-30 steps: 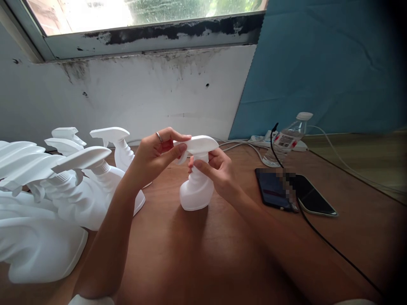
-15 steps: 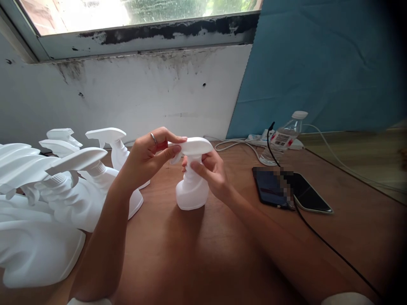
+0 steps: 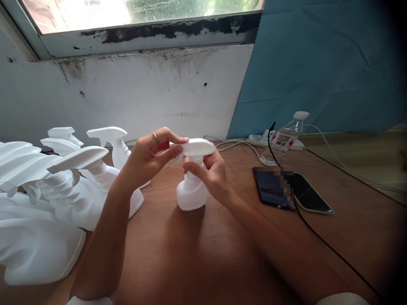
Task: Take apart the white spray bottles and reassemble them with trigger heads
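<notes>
A white spray bottle (image 3: 191,194) stands upright on the wooden table in front of me, with its trigger sprayer head (image 3: 199,147) on top and the nozzle end pointing left. My left hand (image 3: 154,152), with a ring on one finger, pinches that nozzle end between thumb and fingers. Wrapped round the neck, just under the head, is my right hand (image 3: 212,173); its thumb lies across the front and part of the fingers is hidden behind the bottle.
Several white spray bottles (image 3: 70,207) crowd the left side of the table (image 3: 203,258). At the right are two phones (image 3: 273,188), a black cable (image 3: 327,241) and a clear plastic bottle (image 3: 281,142). White cords (image 3: 237,144) run along the wall.
My right hand has shifted its grip slightly round the neck, its thumb now further left. The left hand keeps its pinch on the nozzle end, and the bottle stays in place.
</notes>
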`<state>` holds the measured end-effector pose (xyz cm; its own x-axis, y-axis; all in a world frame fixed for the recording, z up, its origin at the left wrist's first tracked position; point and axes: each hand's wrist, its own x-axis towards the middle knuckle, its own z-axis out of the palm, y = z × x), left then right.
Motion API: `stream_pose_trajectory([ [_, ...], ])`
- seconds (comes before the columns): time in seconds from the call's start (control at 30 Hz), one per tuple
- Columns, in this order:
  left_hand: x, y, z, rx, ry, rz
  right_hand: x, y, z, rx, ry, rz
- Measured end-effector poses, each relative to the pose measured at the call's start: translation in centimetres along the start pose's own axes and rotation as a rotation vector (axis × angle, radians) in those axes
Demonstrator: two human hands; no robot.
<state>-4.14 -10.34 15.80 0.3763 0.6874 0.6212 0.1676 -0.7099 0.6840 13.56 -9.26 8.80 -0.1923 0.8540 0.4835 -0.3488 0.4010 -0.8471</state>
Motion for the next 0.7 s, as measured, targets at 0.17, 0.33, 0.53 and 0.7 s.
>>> stream_pose_trajectory([
  [0.17,0.00,0.19,0.07,0.007,0.000,-0.002,0.00,-0.06,-0.23,0.062,-0.111,0.011],
  [0.33,-0.02,0.19,0.13,0.006,-0.001,0.001,0.03,-0.02,-0.32,0.060,-0.062,-0.013],
  [0.53,-0.06,0.20,0.13,0.010,-0.011,0.013,-0.06,0.00,-0.39,0.027,-0.078,0.026],
  [0.7,-0.07,0.31,0.18,0.015,-0.004,0.009,0.01,0.40,-0.79,0.093,-0.149,-0.011],
])
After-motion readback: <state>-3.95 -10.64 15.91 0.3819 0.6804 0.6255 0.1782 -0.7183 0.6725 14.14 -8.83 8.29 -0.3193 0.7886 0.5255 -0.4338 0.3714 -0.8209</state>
